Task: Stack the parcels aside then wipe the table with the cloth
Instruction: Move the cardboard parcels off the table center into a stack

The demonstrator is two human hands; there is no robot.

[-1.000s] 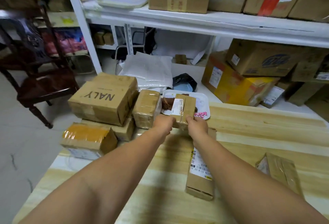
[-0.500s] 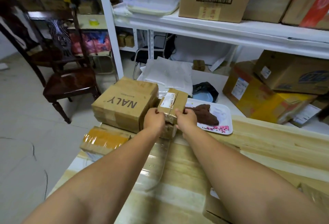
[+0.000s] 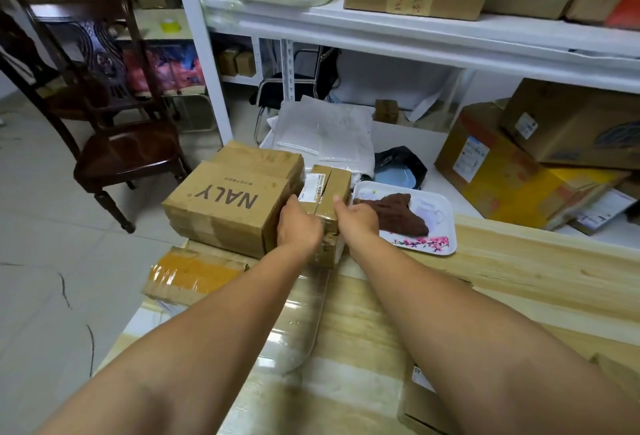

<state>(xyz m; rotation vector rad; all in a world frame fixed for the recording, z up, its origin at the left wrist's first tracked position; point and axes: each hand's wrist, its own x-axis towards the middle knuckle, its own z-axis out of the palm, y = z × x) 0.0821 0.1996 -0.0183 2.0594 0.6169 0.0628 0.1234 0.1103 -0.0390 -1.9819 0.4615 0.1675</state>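
Gripping a small taped parcel (image 3: 327,189) from both sides, the left hand (image 3: 298,227) and the right hand (image 3: 356,218) hold it on top of another small parcel (image 3: 327,249) at the far left part of the wooden table (image 3: 519,272). The fingers of each hand are closed against the parcel's sides, the left on its left face, the right on its right edge. A white shipping label shows on the parcel's top, near its left side.

Just left of it, touching or nearly so, stands a bigger box printed "NALY" (image 3: 228,202), resting on a flatter parcel beneath. In front of that, at the table's left edge, lies a parcel wrapped in orange tape (image 3: 194,275). Another parcel with a label (image 3: 420,403) lies at the near right, partly hidden by the right forearm.

The brown cloth (image 3: 394,213) lies crumpled on a white tray with pink blossoms (image 3: 440,244), just right of the right hand. A strip of clear plastic film (image 3: 298,337) lies on the table between the forearms. White shelving with cartons stands behind, and a dark wooden chair (image 3: 114,150) is on the floor at left.
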